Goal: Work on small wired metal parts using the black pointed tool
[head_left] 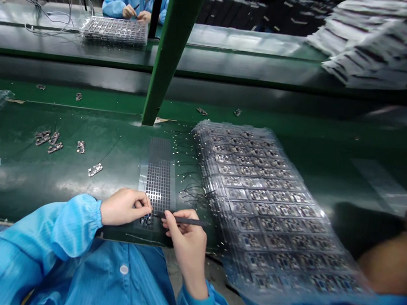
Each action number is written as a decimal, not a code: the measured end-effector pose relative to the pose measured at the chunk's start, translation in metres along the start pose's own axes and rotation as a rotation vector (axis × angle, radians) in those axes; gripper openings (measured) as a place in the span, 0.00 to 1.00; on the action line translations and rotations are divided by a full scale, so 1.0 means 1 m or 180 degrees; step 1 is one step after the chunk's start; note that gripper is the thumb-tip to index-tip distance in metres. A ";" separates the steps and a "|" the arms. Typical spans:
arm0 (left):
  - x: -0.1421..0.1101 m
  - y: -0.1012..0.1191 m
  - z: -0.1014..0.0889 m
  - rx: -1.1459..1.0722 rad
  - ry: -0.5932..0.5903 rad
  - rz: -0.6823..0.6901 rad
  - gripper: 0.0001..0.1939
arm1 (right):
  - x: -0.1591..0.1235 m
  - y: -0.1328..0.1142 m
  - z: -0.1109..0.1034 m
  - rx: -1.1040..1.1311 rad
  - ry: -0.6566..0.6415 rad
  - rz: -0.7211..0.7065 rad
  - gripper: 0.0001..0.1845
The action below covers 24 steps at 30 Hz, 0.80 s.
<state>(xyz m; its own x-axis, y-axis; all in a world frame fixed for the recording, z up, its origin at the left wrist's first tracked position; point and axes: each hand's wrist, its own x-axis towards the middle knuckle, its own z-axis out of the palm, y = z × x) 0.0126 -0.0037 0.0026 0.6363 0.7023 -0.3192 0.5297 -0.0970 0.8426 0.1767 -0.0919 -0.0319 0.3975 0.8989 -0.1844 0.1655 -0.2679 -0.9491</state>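
Note:
My left hand [125, 207] has its thumb and fingers pinched on a small circuit board [145, 220], which shows just below the thumb. In my right hand [188, 232] is a pair of black tweezers [185, 220], its tip pointing left at the board and close to my left fingertips. Under both hands lies a clear sheet with rows of small dark squares [158, 182]. Just right of it stands a stack of clear plastic trays [253, 195] filled with circuit boards, thin wires sticking out along its left side.
Several loose circuit boards [54, 147] lie on the green bench [120, 131] to the left. A green post [175, 50] rises ahead. Another person's arm [389, 263] is at the right edge. Across the bench, a co-worker [131, 4] sits behind more trays [114, 30].

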 end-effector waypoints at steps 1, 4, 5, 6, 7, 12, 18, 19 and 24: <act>0.000 0.000 0.000 0.0002 0.0001 -0.0004 0.07 | 0.000 0.001 0.000 0.0003 0.0003 -0.0003 0.15; 0.000 0.000 0.000 0.0007 0.0021 0.0003 0.07 | 0.000 0.003 0.000 -0.0027 0.0027 -0.0039 0.15; 0.000 0.000 0.000 0.0013 0.0026 0.0013 0.07 | 0.000 0.004 0.000 -0.0056 0.0034 -0.0062 0.14; 0.000 0.000 0.001 0.0019 0.0030 0.0023 0.07 | 0.000 0.005 0.000 -0.0090 0.0034 -0.0089 0.14; 0.000 0.000 0.001 0.0023 0.0032 0.0034 0.07 | 0.000 0.006 0.000 -0.0126 0.0030 -0.0113 0.14; 0.000 -0.001 0.001 0.0023 0.0036 0.0036 0.07 | -0.001 0.007 -0.001 -0.0183 0.0022 -0.0172 0.14; 0.000 0.000 0.001 0.0031 0.0052 0.0022 0.07 | 0.000 0.002 0.000 -0.0172 -0.0025 -0.0175 0.15; 0.000 0.000 0.001 0.0033 0.0049 0.0019 0.07 | 0.000 0.001 0.000 -0.0154 -0.0021 -0.0159 0.15; 0.000 0.000 0.001 0.0033 0.0056 0.0027 0.07 | 0.002 0.000 -0.001 -0.0097 -0.0034 -0.0082 0.14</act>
<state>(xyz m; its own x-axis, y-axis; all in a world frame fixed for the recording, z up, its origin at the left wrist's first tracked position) 0.0131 -0.0049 0.0021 0.6309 0.7137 -0.3043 0.5302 -0.1103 0.8406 0.1783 -0.0907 -0.0322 0.3830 0.9093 -0.1629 0.2031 -0.2550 -0.9454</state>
